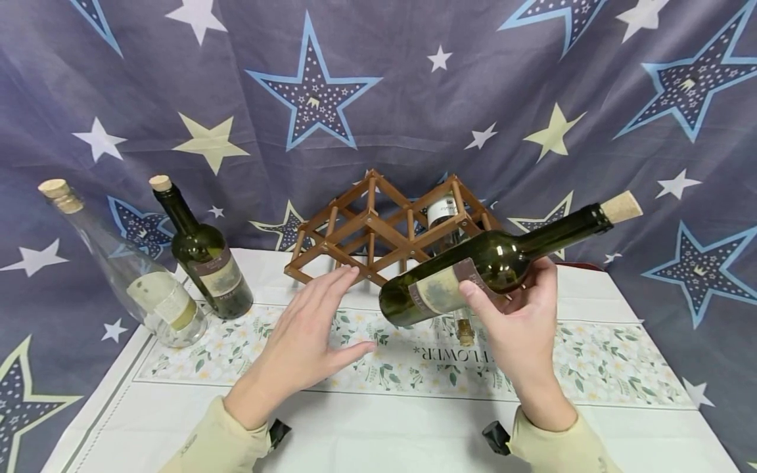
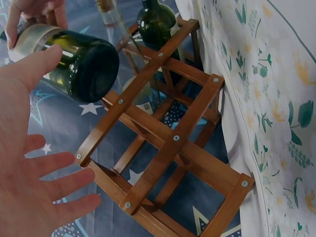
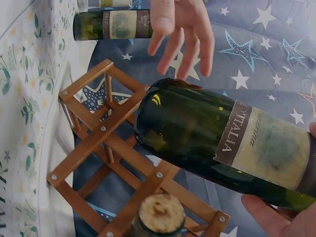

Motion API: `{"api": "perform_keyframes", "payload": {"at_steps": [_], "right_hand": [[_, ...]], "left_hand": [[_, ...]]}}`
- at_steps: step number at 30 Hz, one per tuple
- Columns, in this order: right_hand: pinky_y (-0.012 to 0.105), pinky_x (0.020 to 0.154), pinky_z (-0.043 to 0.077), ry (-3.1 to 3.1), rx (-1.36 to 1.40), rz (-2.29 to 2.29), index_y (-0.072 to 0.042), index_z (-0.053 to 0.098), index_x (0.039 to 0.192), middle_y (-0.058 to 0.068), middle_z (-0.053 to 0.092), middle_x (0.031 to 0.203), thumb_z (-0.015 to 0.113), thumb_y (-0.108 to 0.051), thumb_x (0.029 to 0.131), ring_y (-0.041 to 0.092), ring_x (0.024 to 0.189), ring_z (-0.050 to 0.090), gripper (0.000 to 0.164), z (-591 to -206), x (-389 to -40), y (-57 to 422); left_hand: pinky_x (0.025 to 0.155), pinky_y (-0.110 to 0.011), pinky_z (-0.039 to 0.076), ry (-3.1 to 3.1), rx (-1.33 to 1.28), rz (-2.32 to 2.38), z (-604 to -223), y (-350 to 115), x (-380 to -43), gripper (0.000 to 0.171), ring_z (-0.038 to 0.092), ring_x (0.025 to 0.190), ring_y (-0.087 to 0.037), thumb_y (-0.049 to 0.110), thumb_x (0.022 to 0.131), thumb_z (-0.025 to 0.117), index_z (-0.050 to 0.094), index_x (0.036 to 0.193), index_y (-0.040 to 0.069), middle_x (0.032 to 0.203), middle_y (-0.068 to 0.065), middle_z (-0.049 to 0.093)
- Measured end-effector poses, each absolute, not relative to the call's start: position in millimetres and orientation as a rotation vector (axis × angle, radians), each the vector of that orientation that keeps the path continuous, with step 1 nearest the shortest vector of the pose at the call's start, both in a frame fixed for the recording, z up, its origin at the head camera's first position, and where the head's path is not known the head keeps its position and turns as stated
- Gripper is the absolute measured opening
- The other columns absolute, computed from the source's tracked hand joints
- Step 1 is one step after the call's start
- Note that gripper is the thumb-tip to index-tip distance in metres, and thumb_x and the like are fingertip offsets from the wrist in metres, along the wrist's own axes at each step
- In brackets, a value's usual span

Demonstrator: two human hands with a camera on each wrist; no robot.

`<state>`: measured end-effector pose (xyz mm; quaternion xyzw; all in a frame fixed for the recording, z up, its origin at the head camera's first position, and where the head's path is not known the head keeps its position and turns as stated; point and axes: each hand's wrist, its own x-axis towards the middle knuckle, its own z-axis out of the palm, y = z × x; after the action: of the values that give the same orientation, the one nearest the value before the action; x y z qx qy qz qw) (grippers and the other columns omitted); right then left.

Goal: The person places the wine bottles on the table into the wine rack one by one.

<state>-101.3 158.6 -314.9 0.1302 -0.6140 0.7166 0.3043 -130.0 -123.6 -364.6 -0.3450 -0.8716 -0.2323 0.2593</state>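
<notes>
My right hand [image 1: 526,315] grips a dark green wine bottle [image 1: 449,279] around its body near the shoulder. The corked neck points up to the right, and the base is toward the left. In the right wrist view the bottle's cream and brown label [image 3: 269,143] faces the camera. My left hand [image 1: 307,328] holds nothing; its fingers are spread beside a wooden wine rack [image 1: 369,220]. In the left wrist view the held bottle's round base is above the rack. A clear bottle [image 1: 442,210] lies in the rack, its corked neck toward me, partly hidden by the held bottle.
At the left of the table stand a clear corked bottle [image 1: 156,295] and a green corked wine bottle [image 1: 215,269]. A floral runner [image 1: 390,368] crosses the white tablecloth [image 1: 378,427]. Behind the rack hangs a star-patterned cloth [image 1: 408,131].
</notes>
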Motion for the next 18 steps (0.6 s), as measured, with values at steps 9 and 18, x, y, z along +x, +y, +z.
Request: {"api": "perform_keyframes", "payload": {"at_steps": [9, 18], "right_hand": [[0.033, 0.087, 0.054, -1.664, 0.365, 1.935, -0.003, 0.037, 0.133, 0.021, 0.048, 0.13, 0.075, 0.012, 0.078, 0.029, 0.108, 0.059, 0.069, -324, -101, 149], [0.036, 0.086, 0.055, -1.692, 0.349, 1.976, -0.004, 0.035, 0.133, 0.02, 0.05, 0.131, 0.076, 0.011, 0.077, 0.029, 0.106, 0.06, 0.071, -330, -99, 139]], "left_hand": [[0.114, -0.045, 0.028, -2.334, -0.961, -0.638, -363, -115, -130, 0.108, 0.038, 0.138, -0.025, 0.062, 0.077, 0.075, 0.026, 0.16, 0.014, 0.153, -0.009, 0.04], [0.115, -0.042, 0.027, -2.331, -0.982, -0.654, -362, -107, -131, 0.108, 0.038, 0.138, -0.024, 0.059, 0.076, 0.077, 0.026, 0.159, 0.014, 0.154, -0.008, 0.038]]}}
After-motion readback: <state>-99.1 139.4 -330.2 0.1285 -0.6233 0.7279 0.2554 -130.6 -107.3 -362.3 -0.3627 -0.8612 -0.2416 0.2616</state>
